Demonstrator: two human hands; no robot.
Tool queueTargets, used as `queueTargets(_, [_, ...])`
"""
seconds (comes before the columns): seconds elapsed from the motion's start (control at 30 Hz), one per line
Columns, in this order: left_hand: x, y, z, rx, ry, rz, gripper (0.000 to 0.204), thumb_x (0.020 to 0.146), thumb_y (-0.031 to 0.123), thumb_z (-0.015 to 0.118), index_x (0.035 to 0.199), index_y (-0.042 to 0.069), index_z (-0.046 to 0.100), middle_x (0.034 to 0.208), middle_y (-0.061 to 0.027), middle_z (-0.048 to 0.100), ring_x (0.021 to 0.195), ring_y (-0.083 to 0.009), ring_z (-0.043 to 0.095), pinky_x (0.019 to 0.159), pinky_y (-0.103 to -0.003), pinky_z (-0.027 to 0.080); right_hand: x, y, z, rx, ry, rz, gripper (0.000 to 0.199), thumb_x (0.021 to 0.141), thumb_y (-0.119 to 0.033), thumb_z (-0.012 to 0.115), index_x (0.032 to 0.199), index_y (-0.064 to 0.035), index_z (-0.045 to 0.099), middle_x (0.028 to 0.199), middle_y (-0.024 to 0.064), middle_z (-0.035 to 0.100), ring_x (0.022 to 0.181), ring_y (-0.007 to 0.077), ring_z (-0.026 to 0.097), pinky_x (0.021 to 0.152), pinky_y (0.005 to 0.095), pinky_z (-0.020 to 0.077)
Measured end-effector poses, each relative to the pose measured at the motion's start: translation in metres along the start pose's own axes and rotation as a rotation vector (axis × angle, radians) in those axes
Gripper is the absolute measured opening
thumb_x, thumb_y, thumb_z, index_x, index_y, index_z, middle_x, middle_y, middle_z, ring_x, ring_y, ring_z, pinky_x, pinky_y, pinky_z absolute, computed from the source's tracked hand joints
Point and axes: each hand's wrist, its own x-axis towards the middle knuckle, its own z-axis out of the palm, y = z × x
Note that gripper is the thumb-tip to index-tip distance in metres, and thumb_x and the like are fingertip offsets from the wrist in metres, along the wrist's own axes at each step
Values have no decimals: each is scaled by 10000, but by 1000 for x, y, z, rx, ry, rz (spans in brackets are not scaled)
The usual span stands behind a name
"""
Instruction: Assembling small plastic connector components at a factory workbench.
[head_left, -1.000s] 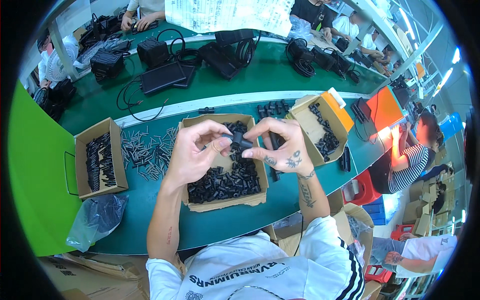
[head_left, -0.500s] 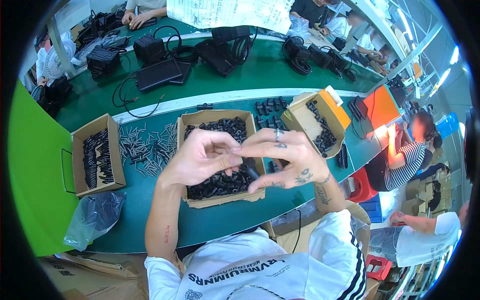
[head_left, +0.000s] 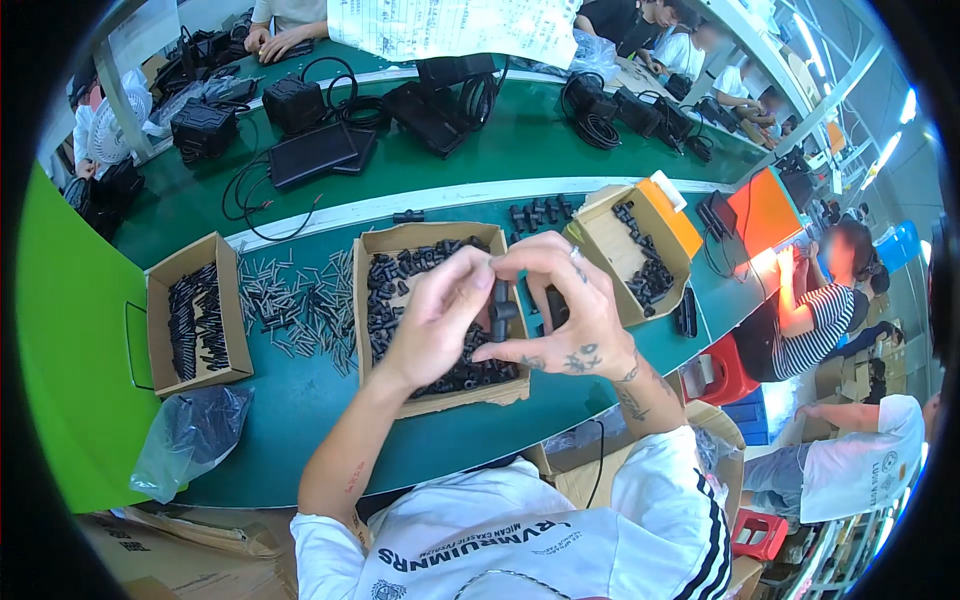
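Over the middle cardboard box (head_left: 470, 401), both my hands meet at a black T-shaped fitting (head_left: 501, 312). My right hand (head_left: 585, 325) spans it, index finger at its upper end and thumb beneath the lower end. The fingers of my left hand (head_left: 432, 318) are pinched together at the fitting's top, touching the right fingertip. Whatever lies in that pinch is hidden. Many similar black fittings (head_left: 400, 268) fill the box below, partly covered by my hands and wrists.
Left of the box lie scattered metal pins (head_left: 290, 300) and a cardboard box (head_left: 238, 350) of thin dark parts. A clear plastic bag (head_left: 195, 440) sits near the front edge. At right stands another box (head_left: 597, 222) of fittings; more fittings (head_left: 540, 212) are lined up beside it.
My left hand has moved right and turned, its fingers now pointing up at the fitting's top. The fitting has swung from slanted to nearly upright and sits slightly higher.
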Motion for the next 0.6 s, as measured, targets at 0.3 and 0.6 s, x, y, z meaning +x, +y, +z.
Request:
queueTargets(0.3, [-2, -12, 12, 134, 179, 40, 487, 1087, 400, 342, 861, 36, 574, 704, 35, 476, 672, -39, 400, 593, -242, 350, -2, 8, 12, 4, 40, -69, 602, 573, -178, 933, 1101, -68, 664, 1076, 114, 583, 977, 261, 606, 754, 363, 551])
queueTargets(0.6, [-2, -18, 12, 148, 220, 92, 479, 1090, 389, 331, 848, 51, 568, 659, 54, 468, 604, -18, 392, 529, -221, 319, -8, 6, 8, -13, 2, -76, 435, 623, -94, 896, 1010, -66, 701, 1099, 106, 595, 918, 225, 658, 677, 335, 563])
